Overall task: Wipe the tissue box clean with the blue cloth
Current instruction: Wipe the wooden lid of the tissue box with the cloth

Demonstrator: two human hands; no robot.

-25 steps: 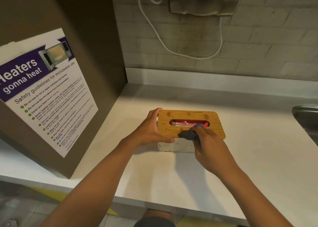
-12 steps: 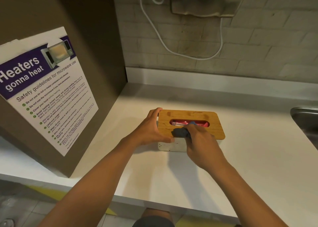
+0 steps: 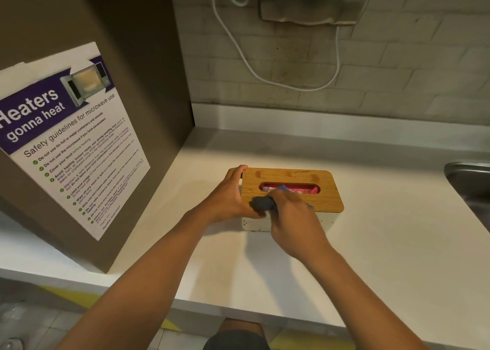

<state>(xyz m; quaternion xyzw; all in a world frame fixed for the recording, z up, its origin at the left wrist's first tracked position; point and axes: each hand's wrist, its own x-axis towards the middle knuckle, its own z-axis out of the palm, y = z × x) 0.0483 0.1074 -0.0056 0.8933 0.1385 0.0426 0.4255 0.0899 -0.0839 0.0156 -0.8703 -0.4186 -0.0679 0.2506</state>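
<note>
poster on brown panel: "Heaters gonna heat", "Safety guidelines for microwave use", checklist lines start "Do not use tin foil…"; rest too small.

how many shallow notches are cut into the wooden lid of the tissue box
3, in a row along the far edge of the wooden lid: one near the left hand, one at the middle, one just right of it. The right hand could hide more.

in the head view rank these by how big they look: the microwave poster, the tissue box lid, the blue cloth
1. microwave poster, though it sits nearer the camera
2. tissue box lid
3. blue cloth, bunched and partly hidden in the right hand
</note>
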